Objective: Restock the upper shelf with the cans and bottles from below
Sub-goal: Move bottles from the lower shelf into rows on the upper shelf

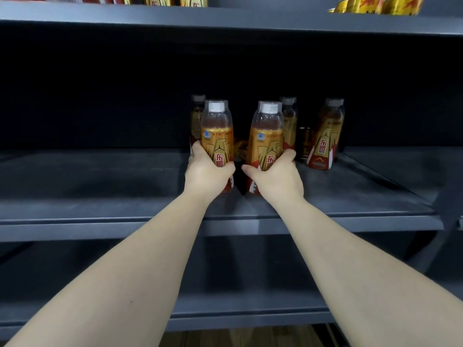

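Bare forearms (155,259) reach onto the shelf (100,186): left hand (206,172) grips the left bottle (217,131), right hand (276,176) the right bottle (267,131), palms hiding both lower labels. Rear bottles (327,136) and a dark can (304,144) sit dim.

The lower shelf (100,186) lies open left of the left front bottle (217,131) and right of the rightmost bottle (325,136). Behind it and the right front bottle (267,136), a left rear bottle (197,111), a right rear bottle (289,113) and a dark can (305,144) block the back. On the upper shelf (225,18), a gap separates the left drinks (193,0) from the right cans (375,5).
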The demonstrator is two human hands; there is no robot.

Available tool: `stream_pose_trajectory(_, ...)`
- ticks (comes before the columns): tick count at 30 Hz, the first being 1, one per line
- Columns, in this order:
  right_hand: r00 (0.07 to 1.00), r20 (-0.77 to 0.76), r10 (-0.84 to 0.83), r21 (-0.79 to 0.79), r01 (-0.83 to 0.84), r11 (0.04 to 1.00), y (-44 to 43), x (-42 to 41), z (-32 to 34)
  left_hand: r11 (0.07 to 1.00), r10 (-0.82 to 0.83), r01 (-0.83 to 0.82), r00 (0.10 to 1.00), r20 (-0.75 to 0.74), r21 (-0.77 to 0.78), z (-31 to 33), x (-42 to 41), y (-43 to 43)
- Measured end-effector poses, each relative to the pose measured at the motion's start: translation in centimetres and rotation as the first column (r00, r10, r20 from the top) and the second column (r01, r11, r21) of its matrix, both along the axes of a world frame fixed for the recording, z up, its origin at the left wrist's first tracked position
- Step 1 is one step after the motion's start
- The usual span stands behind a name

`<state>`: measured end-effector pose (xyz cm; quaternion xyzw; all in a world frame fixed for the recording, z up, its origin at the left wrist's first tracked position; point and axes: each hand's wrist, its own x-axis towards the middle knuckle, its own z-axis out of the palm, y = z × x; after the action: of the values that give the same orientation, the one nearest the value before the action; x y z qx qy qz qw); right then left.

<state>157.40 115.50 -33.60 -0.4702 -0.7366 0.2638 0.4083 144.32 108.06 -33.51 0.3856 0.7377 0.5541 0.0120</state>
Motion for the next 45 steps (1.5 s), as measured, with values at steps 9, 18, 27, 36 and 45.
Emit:
stream_pose_trajectory(9, 0.996, -0.037, 0.085, 0.018, -0.085, 0.996, 0.3, -0.1, -0.1, 0.996, 0.075, -0.076, 0.997, -0.013, -0.04, 0.2, 0.5, 0.7)
stream_pose_trajectory(18, 0.994, -0.053, 0.098, 0.018, -0.097, 0.995, 0.5, -0.3, -0.4, 0.995, 0.081, -0.082, 0.997, -0.022, -0.06, 0.5, 0.4, 0.7)
stream_pose_trajectory(27, 0.99, -0.101, 0.099, -0.089, -0.109, 0.99, -2.2, 1.5, 1.5, 0.995, 0.038, -0.035, 0.999, 0.028, -0.093, 1.8, 2.3, -1.5)
stream_pose_trajectory(36, 0.983, -0.04, 0.178, -0.267, -0.182, 0.946, -8.4, 5.1, 6.1, 0.985, 0.027, 0.007, 0.981, 0.193, -0.171, 5.9, 6.0, -8.4)
stream_pose_trajectory(45, 0.973, 0.011, 0.23, -0.383, -0.208, 0.9, -14.4, 8.9, 12.3, 0.974, 0.064, -0.001, 0.96, 0.271, -0.226, 14.0, 9.5, -15.5)
